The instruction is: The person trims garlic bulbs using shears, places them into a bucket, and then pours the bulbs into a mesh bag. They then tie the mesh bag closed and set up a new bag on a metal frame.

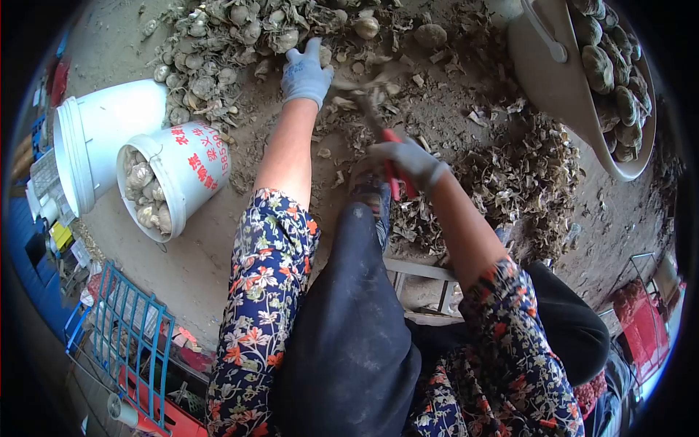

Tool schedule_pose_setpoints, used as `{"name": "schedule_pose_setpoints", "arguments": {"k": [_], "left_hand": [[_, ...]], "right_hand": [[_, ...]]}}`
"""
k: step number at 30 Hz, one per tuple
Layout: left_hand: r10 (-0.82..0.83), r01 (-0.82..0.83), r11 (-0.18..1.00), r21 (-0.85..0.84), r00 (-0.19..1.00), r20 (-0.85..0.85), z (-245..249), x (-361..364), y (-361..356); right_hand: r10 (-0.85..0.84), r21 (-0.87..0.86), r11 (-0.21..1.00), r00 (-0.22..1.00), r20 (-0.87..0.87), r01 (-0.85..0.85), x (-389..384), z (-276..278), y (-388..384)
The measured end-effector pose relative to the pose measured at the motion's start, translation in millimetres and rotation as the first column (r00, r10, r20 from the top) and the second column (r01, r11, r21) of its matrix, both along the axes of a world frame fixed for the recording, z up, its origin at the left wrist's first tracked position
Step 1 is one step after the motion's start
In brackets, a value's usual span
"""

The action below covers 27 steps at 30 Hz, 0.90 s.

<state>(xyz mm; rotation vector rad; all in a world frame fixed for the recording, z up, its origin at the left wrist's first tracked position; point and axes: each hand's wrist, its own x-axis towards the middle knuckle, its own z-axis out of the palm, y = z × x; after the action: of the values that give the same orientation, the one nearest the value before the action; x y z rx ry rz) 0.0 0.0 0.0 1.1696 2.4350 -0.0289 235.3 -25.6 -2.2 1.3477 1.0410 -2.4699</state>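
Ideally, steady the bulb [325, 55] beside the left hand [306, 75] at the pile's [251, 30] edge, fingers clear of the blurred blades; the right hand [415, 163] clenches the red-handled shears [392, 136]; whether the left fingers grasp anything, I cannot tell.

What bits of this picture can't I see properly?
All in the head view:
- Palm of the left hand in a pale blue-grey glove: turned away, so its grip is hidden.
- Blades of the red-handled metal cutters in the grey-gloved right hand: blurred, so open or shut is unclear.
- Inside the plain white plastic bucket: mostly turned away.
- Bottom of the big tan bucket: hidden by brown bulbs.
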Motion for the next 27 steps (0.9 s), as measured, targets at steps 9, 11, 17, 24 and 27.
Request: {"name": "schedule_pose_setpoints", "arguments": {"k": [9,11,17,24,27], "left_hand": [[-0.176,-0.774,0.616,0.145,0.044,0.983,37.6,-6.1,-109.3],[-0.205,-0.776,0.615,0.139,0.012,0.979,59.0,6.3,-115.9],[-0.163,-0.679,0.680,0.277,0.228,0.960,83.2,24.5,-123.1],[-0.191,-0.515,0.750,0.416,0.434,0.881,92.0,33.2,-124.4],[-0.230,-0.565,0.729,0.385,0.327,0.916,91.4,38.1,-126.4]], "right_hand": [[-0.343,0.282,0.925,0.880,0.329,0.255,48.6,59.0,-55.3],[0.063,0.510,0.834,0.955,0.291,-0.210,34.0,90.2,-50.3],[0.129,0.801,0.279,0.848,0.515,-0.529,5.6,119.2,-44.5],[0.231,0.761,0.513,0.917,0.324,-0.398,-1.8,99.5,-45.8],[0.218,0.711,0.581,0.918,0.333,-0.396,5.2,91.5,-54.2]]}}
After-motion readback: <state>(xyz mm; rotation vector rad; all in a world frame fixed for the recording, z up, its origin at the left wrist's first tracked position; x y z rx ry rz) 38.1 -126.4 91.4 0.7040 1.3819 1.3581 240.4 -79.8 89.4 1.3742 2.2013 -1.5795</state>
